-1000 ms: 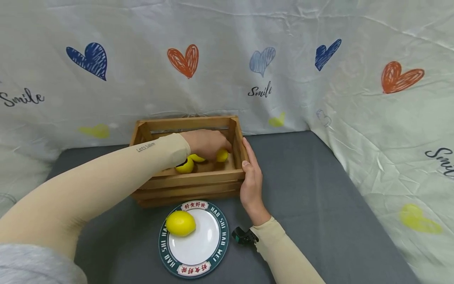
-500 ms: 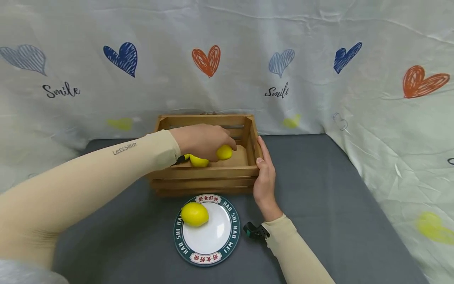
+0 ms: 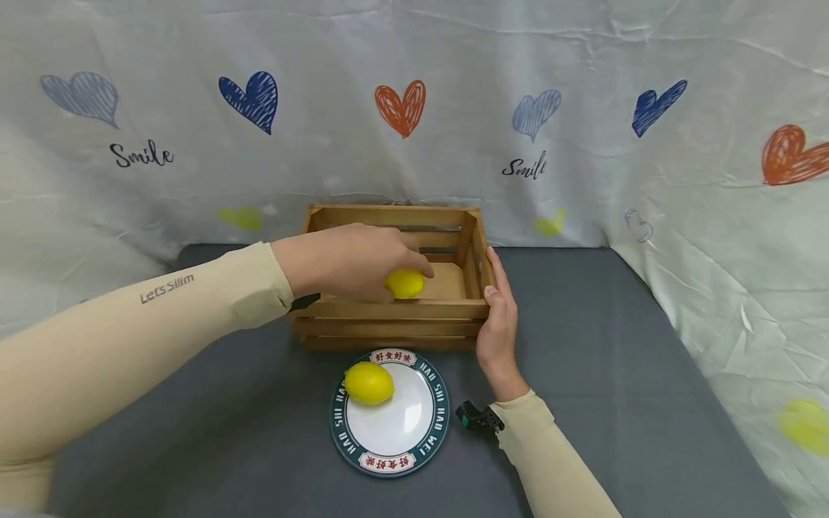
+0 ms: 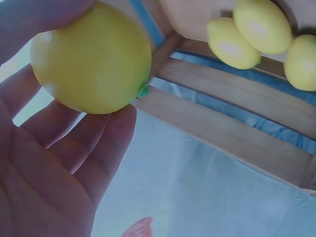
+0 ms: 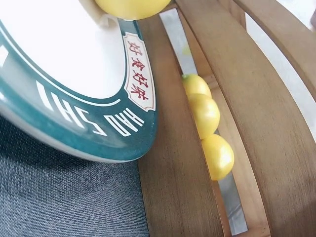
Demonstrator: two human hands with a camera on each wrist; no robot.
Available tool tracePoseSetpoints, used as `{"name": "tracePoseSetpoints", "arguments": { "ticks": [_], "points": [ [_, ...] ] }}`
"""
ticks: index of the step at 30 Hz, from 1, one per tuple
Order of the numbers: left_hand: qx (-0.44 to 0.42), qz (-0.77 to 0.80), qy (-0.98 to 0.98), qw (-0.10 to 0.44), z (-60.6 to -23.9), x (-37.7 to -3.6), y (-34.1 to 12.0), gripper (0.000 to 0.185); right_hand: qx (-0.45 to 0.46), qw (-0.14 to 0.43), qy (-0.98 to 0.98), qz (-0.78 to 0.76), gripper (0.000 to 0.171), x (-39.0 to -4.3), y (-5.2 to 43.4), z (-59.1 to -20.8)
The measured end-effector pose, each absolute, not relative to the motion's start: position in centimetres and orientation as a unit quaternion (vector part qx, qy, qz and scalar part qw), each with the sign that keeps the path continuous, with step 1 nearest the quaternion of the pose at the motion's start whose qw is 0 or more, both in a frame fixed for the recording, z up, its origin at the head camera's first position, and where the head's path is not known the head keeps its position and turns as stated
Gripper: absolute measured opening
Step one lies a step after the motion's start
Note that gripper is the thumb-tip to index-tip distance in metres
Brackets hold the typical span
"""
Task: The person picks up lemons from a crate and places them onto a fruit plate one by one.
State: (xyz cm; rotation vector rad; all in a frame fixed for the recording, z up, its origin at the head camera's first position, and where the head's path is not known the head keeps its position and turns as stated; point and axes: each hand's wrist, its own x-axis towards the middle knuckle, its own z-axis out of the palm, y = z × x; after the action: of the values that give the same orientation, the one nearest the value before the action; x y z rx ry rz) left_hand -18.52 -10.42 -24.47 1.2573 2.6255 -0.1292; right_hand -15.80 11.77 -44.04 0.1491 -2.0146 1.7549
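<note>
Head: L hand (image 3: 350, 260) at ctr is pinching a lemon (image 3: 405, 284) just above the crate's (image 3: 391, 327) front edge; R hand (image 3: 500, 332), right of ctr, is pressing straight fingers against its right wall; open room's showing inside, right of the lemon. L wrist: thumb + fingers are wrapping that lemon's fat middle, upper left, good hold; prob. feeling light, firm, slickish. R wrist: plate (image 5: 111, 138), left, is sitting close by the crate.

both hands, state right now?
Left hand: closed, holding a lemon.
Right hand: open, against the right side of the wooden crate.
</note>
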Motion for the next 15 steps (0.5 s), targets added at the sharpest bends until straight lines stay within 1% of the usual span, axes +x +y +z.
{"name": "tracePoseSetpoints", "arguments": {
  "ticks": [3, 8, 11, 15],
  "points": [
    [0.451, -0.042, 0.885, 0.104, -24.1, -17.3, -10.4, 0.064, 0.050, 0.232, -0.737, 0.633, 0.065, -15.8, 11.9, -44.1],
    [0.505, -0.056, 0.857, 0.089, -24.3, -15.4, -9.9, 0.059, 0.047, 0.228, -0.743, 0.628, 0.065, -15.8, 12.0, -44.0],
    [0.526, -0.070, 0.843, 0.093, -24.5, -14.2, -9.4, 0.059, 0.046, 0.223, -0.742, 0.630, 0.066, -15.8, 11.9, -43.9],
    [0.541, -0.087, 0.828, 0.118, -25.1, -12.9, -8.6, 0.059, 0.047, 0.215, -0.738, 0.638, 0.066, -15.7, 11.8, -43.8]
  ]
}}
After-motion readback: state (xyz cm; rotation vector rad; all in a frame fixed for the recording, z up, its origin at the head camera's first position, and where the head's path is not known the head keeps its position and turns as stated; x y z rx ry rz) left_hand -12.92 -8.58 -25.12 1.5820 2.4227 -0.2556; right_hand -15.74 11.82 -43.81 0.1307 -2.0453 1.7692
